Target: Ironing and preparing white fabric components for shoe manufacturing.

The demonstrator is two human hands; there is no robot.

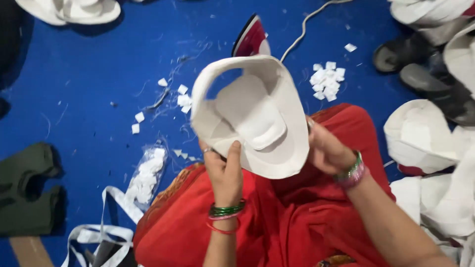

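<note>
Cap: white cap [257,113] held over red-clad lap [277,222].
Left grip: left hand [225,173] pinches brim edge.
Right grip: right hand [329,151] closed on cap's side.
Risk: loose pinch may let cap slip toward clothes iron [251,38] just beyond.

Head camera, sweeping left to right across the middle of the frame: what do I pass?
Dark green cloth item → clear bag of white squares → left hand → white cap → right hand → heap of white caps at the right edge.
</note>
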